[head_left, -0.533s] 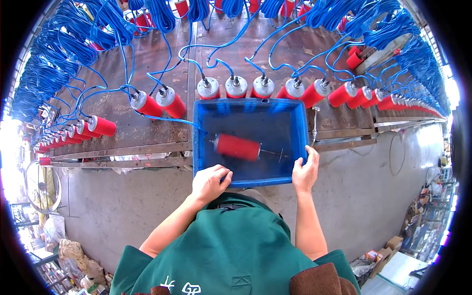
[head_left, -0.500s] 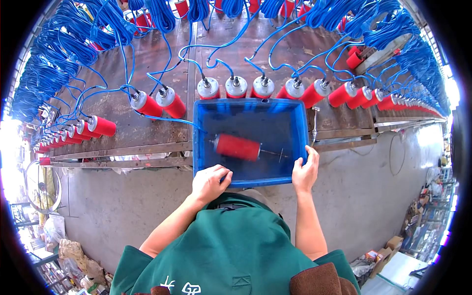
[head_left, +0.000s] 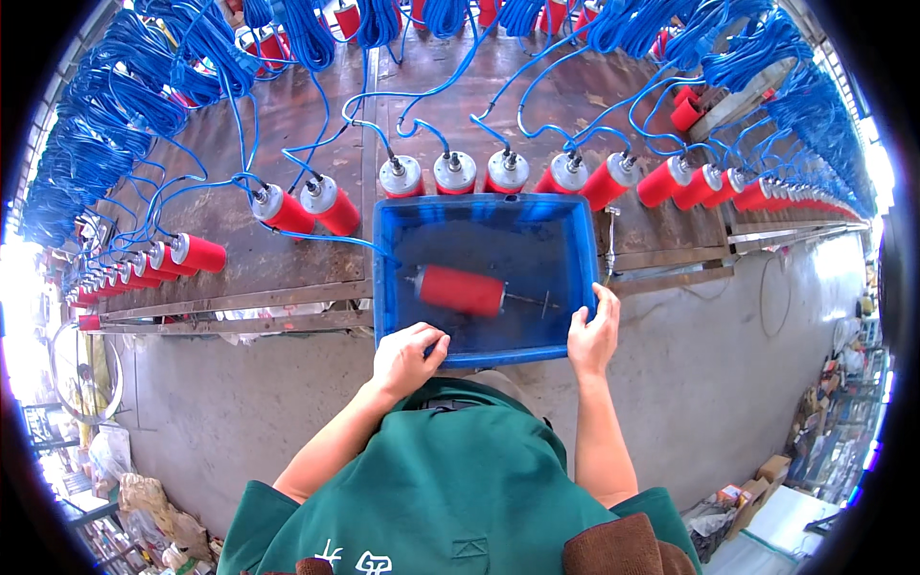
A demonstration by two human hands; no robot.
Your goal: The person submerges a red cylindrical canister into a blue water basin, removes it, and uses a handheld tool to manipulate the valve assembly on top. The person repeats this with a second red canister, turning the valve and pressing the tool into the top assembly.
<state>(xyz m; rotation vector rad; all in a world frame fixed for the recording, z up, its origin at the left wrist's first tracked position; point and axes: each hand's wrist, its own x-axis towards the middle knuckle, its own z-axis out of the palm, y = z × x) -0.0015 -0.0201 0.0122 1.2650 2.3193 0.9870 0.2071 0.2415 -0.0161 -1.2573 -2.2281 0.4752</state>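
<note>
A blue plastic bin [head_left: 498, 359] is in front of me, at the near edge of the bench, with what looks like dark water in it. Inside lies a red cylinder [head_left: 460, 290] with metal ends, tilted slightly down to the right. A blue cable [head_left: 331, 238] runs over the bin's left wall to it. From its right end a thin rod [head_left: 525, 300] with a crosspiece sticks out. My left hand [head_left: 408, 362] is closed round the rim at the near left corner. My right hand [head_left: 594, 333] grips the right wall near the front corner, thumb over the rim.
Behind the bin, several red cylinders [head_left: 454, 174] with metal tops and blue cables line the brown bench [head_left: 431, 105]. Coiled blue cables [head_left: 307, 34] are heaped along the far edge. Grey floor [head_left: 240, 383] lies below, with boxes [head_left: 757, 494] at the lower right.
Both hands keep their hold on the bin and the cylinder lies as before. Only the view has shifted very slightly.
</note>
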